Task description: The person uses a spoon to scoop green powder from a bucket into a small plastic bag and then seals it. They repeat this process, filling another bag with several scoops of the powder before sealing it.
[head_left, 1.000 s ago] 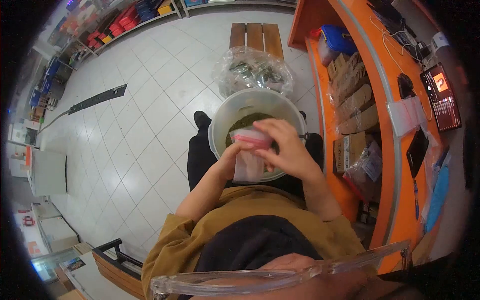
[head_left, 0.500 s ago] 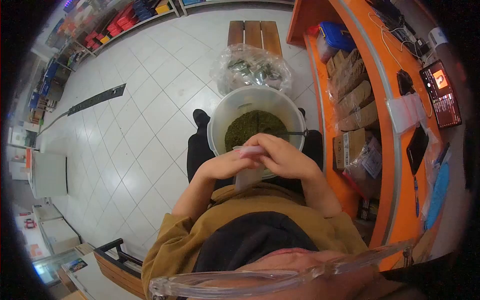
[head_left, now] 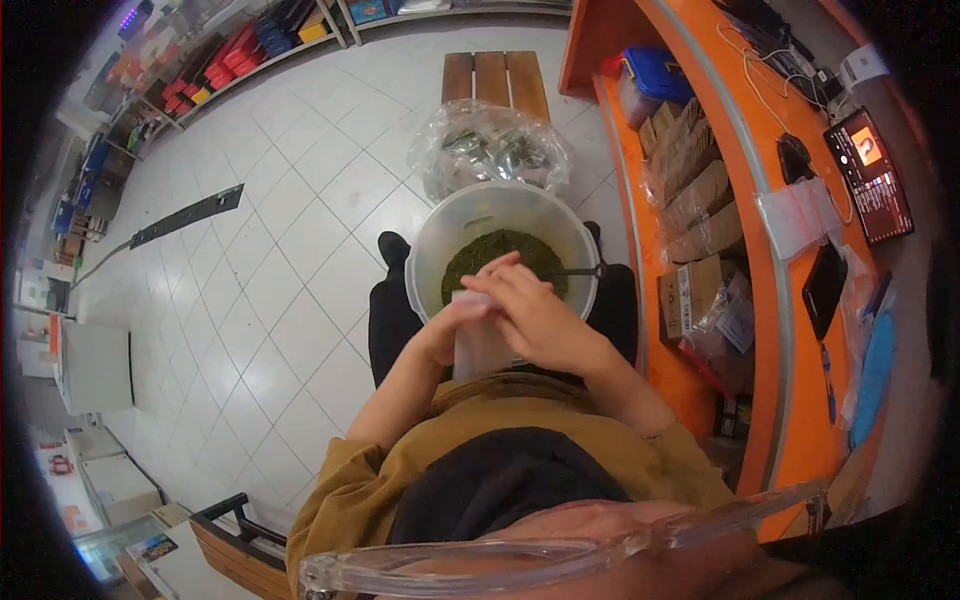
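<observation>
A small clear plastic bag (head_left: 478,350) hangs between my hands in front of my waist. My left hand (head_left: 450,328) is closed on its upper edge. My right hand (head_left: 540,318) lies over the left fingertips, its fingers pressed together at the top of the bag; what lies between them is partly hidden. Below and beyond the hands, a large translucent white bucket (head_left: 425,240) stands between my knees. Inside it is a heap of dark green dried, crumbled herb (head_left: 500,245). A dark metal utensil handle (head_left: 578,271) sticks out toward the right rim.
Behind the bucket, a big clear bag (head_left: 430,150) with green contents rests against a slatted wooden bench (head_left: 490,75). To the right, an orange counter (head_left: 760,330) holds a phone (head_left: 868,175), clear bags (head_left: 800,215) and cables. Its lower shelf carries cardboard boxes (head_left: 690,300) and a blue-lidded container (head_left: 655,80).
My hands have shifted slightly left with the bag. The right fingers have straightened and turned further over the left fingertips. The view has moved a little.
</observation>
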A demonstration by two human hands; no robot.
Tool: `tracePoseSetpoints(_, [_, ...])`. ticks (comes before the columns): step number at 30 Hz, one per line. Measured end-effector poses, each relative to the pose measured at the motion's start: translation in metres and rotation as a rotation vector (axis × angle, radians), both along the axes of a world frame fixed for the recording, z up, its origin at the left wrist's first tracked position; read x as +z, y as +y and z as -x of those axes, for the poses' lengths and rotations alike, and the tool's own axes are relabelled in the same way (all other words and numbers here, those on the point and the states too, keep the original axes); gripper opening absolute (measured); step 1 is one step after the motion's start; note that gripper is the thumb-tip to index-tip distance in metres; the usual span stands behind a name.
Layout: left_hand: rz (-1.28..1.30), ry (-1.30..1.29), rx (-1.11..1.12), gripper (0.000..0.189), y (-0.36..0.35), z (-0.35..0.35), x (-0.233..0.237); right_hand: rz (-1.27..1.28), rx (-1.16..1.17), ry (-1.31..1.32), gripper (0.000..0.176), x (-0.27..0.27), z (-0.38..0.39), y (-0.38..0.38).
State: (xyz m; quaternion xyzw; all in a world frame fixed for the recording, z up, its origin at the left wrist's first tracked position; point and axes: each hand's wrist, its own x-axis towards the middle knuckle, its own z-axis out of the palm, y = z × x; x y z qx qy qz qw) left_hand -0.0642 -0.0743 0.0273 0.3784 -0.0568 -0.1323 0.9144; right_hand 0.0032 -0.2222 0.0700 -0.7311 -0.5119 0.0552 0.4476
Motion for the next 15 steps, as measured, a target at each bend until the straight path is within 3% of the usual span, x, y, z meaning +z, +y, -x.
tracePoseSetpoints(2, [0.007,0.342,0.121,0.060,0.002,0.000,-0.039,0.070,-0.140,-0.166,0.047,-0.004,0.001,-0.001])
tracePoseSetpoints(3, [0.089,0.434,0.006,0.043,0.016,-0.001,-0.034,0.125,-0.178,-0.179,0.045,-0.004,0.001,-0.002])
tracePoseSetpoints(6, [-0.057,0.341,-0.010,0.046,0.018,0.000,-0.020,0.112,-0.169,0.004,0.038,-0.007,-0.005,-0.005])
tracePoseSetpoints(10, [0.020,0.213,-0.015,0.049,0.009,-0.006,-0.001,0.168,-0.171,0.315,0.025,-0.002,-0.011,-0.011])
tracePoseSetpoints(13, [-0.089,0.233,-0.006,0.049,0.010,-0.006,0.003,0.006,-0.074,0.123,0.022,-0.011,-0.017,-0.012])
tracePoseSetpoints(15, [-0.107,0.243,0.018,0.049,0.012,-0.006,0.003,-0.026,-0.141,-0.043,0.020,-0.006,-0.014,-0.008])
